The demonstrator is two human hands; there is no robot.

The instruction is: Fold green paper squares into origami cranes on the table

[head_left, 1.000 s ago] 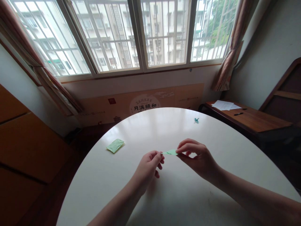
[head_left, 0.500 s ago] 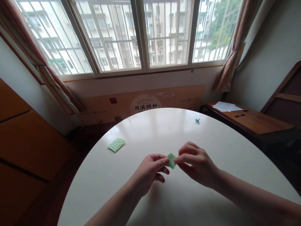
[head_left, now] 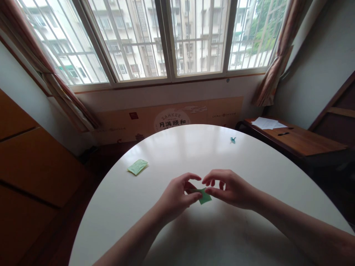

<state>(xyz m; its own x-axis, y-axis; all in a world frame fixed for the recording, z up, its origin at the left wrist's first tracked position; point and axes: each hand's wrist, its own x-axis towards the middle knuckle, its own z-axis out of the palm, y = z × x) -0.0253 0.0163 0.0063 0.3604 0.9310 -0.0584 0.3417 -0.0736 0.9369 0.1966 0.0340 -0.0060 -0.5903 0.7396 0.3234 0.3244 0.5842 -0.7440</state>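
A small folded square of green origami paper [head_left: 205,198] is held low over the white round table. My left hand [head_left: 180,192] grips it, thumb on the near face and some fingers behind, while the index finger arches above it. At the upper right edge of the paper, the thumb of my right hand [head_left: 231,188] touches or nearly touches it. The right fingers are curved and stand apart from that thumb. Fingers partly cover the paper, so its folds are hard to make out.
On the white round table [head_left: 116,207], a pale green packet [head_left: 138,167] lies to the left. A small blue-green folded paper bird [head_left: 233,140] sits near the far right edge. Beyond, a wooden side table [head_left: 307,138] carries white papers [head_left: 267,123] and a dark pen [head_left: 283,134].
The green paper has tilted and dropped slightly. My left index finger has lifted off it, and my right hand has loosened its pinch, with its fingers now apart from the thumb.
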